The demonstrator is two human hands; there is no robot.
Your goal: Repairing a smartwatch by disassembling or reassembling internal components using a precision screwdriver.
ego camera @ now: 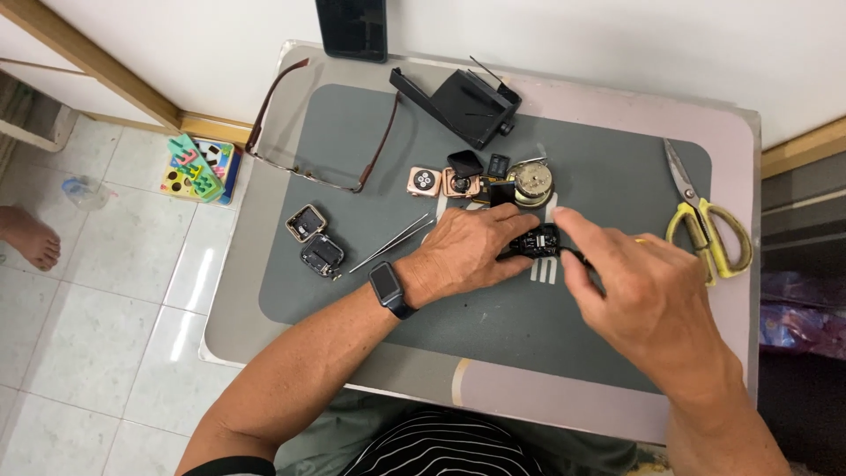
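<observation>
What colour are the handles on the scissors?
The scissors have yellow handles, seen best in the head view, at the table's right edge.

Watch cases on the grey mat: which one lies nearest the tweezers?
The dark watch case, lowest and leftmost of the group, beside the tweezers; the two rose-gold ones sit farther up, near the round clock movement.

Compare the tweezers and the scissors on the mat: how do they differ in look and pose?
The tweezers are slim bare metal; the scissors are larger, with yellow handles. The tweezers lie just beside the left hand, tips toward the opened watch cases; the scissors lie apart at the mat's far right edge, blades shut and pointing away from the person. Both lie flat and unheld, while both hands hold a small black part.
</observation>
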